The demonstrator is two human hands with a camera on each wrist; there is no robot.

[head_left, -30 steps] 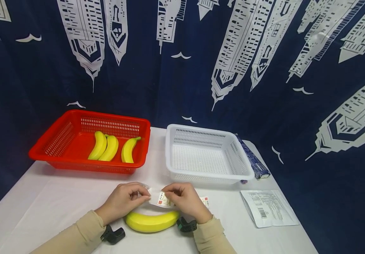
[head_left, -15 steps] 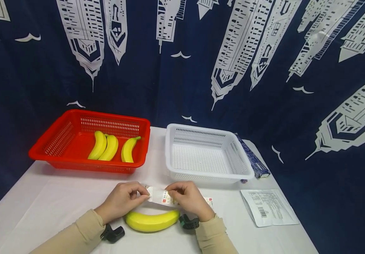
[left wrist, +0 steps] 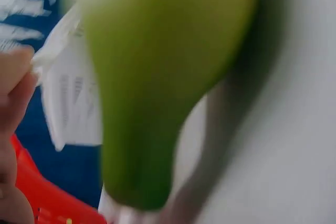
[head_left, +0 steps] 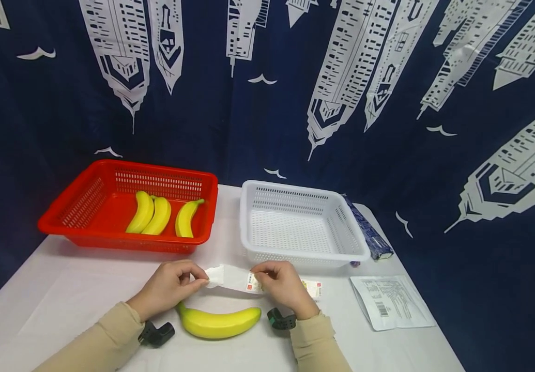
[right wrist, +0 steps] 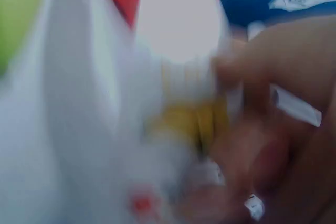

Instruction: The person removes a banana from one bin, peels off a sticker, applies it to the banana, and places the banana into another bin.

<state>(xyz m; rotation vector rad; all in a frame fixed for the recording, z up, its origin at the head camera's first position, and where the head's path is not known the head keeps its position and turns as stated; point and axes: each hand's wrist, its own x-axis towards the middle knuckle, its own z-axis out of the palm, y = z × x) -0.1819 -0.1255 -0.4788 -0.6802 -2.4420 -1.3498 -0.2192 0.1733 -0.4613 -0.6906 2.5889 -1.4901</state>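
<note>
My left hand [head_left: 167, 288] pinches the left end of a white paper strip with printed labels [head_left: 234, 279] between thumb and forefinger. My right hand [head_left: 286, 289] pinches the same strip farther right, beside a label with a red mark. The strip's right end [head_left: 314, 289] sticks out beyond the right hand. On the table just below both hands lies a yellow banana [head_left: 220, 324], its stem toward the left hand. Up close in the left wrist view, the banana's green stem end [left wrist: 142, 145] hides part of the strip. The right wrist view is blurred.
A red basket [head_left: 123, 239] with 3 bananas [head_left: 157, 216] stands at the back left. To its right is a white basket [head_left: 304, 257], with a dark blue packet [head_left: 371, 237] beside it. A silver-white pouch [head_left: 393, 302] lies at the table's right.
My left hand has moved left and the right hand slightly right, so more of the strip shows stretched between them. The banana's stem has come into sight.
</note>
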